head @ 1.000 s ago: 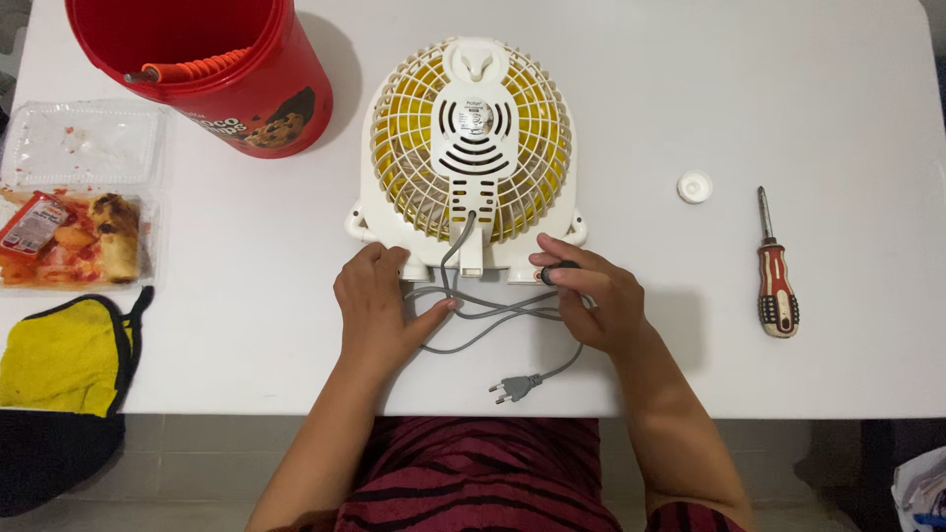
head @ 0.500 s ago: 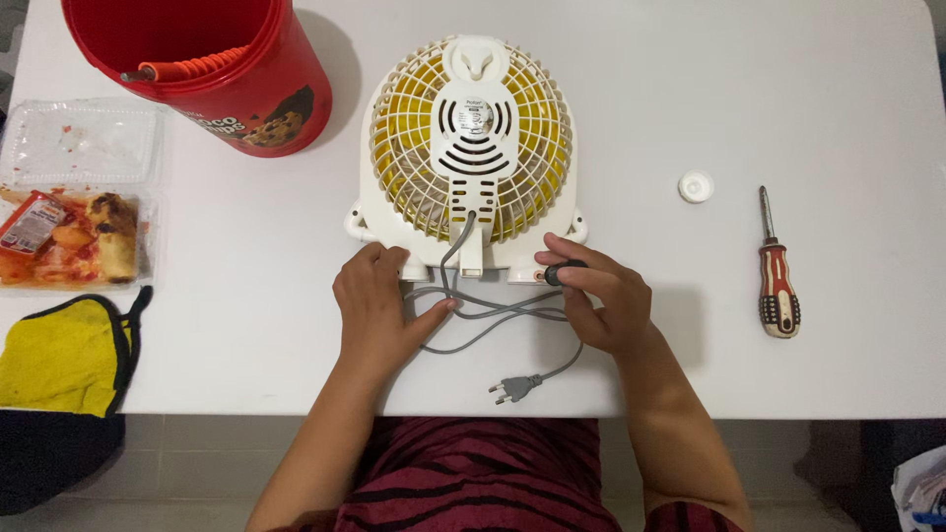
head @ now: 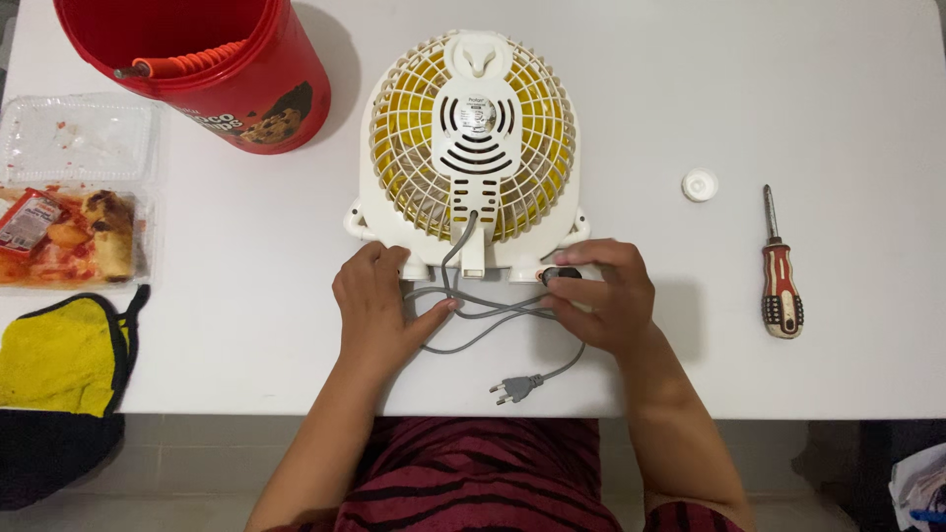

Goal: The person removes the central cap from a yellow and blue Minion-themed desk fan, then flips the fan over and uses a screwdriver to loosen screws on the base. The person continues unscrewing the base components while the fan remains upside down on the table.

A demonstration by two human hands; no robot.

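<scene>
A small white fan [head: 473, 148] with yellow blades lies face down on the white table [head: 769, 89], its back grille up. A grey cord [head: 473, 315] runs from its back and loops toward the table's near edge, ending in a plug [head: 514, 389]. My left hand [head: 379, 310] rests on the table against the fan's lower left foot, thumb touching the cord. My right hand [head: 601, 296] pinches a dark knob [head: 562, 276] at the fan's lower right corner.
A red bucket [head: 212, 64] stands at the far left. A clear food container [head: 69, 192] with leftovers sits by the left edge, a yellow and black cloth [head: 54, 350] below it. A white cap [head: 700, 184] and a red-handled screwdriver [head: 780, 271] lie to the right.
Both hands stay by the fan's base. My right hand's fingers have shifted slightly on the dark knob; the fan and cord have not moved.
</scene>
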